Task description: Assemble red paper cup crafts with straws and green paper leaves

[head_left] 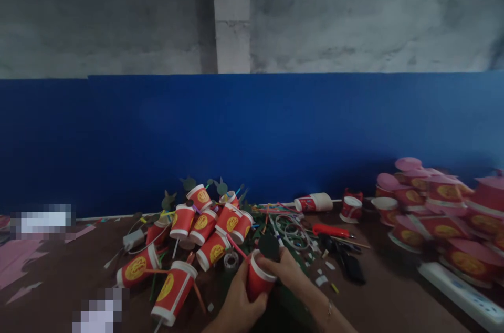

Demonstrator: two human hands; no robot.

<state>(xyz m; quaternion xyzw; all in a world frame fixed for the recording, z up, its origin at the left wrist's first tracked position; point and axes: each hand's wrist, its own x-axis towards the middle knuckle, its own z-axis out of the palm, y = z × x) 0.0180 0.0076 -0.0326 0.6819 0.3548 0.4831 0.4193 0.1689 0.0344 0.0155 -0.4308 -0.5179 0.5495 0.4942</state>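
Observation:
My left hand (240,301) is wrapped round a red paper cup (260,281) with a white rim, its mouth tilted up. A pink straw (238,246) leans at the left side of that cup's rim. My right hand (289,272) reaches in from the right, its fingers closed at the cup's mouth and on a dark green paper disc (268,247) just above it. Whether the disc is attached to the cup I cannot tell. Left of my hands lies a pile of red paper cups (216,251) with yellow round emblems, several with straws through them.
A red utility knife (333,230) and a black tool (350,262) lie to the right, near white scraps (322,280). Pink-topped cups (444,217) are stacked far right, behind a white power strip (460,291). A tape roll (231,260) sits by the pile; a blue panel (252,133) stands behind.

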